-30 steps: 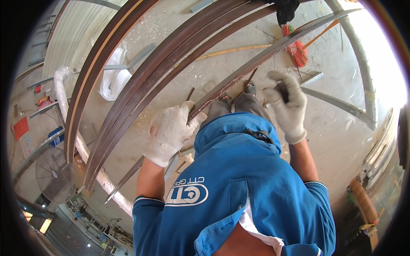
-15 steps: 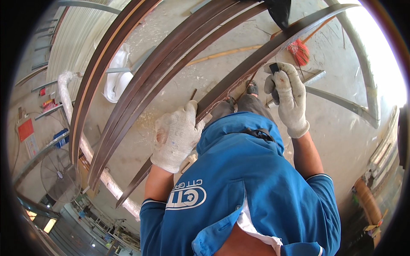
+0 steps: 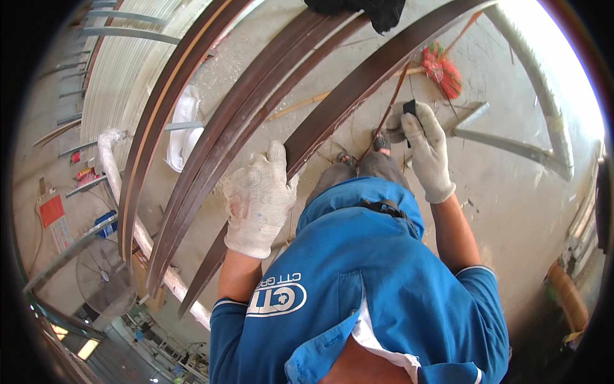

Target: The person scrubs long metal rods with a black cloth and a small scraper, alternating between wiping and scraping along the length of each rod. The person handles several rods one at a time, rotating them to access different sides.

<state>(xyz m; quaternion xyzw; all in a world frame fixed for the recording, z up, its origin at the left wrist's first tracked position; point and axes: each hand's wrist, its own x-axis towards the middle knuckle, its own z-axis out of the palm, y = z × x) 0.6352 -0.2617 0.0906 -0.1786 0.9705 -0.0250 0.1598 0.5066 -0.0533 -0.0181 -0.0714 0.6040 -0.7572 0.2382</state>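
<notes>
We steady the long brown strip (image 3: 358, 95), slanting across in front of our body, with the left hand (image 3: 256, 208) closed firmly around it. Our right hand (image 3: 423, 144) pinches a small black piece (image 3: 409, 107) apart from the strip; we should hold it securely, fingertips clear of edges.

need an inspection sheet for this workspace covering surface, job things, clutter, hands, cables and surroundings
surface: grey floor with pale specks
job's things: long brown strip, slanting across the view; small black piece
clutter: red-bristled broom, white sheeting, grey metal bar
hands: both gloved; left hand grips the strip, right hand holds the black piece off it
cables: cannot tell; details too small
surroundings: more brown strips alongside, round fan at lower left
</notes>
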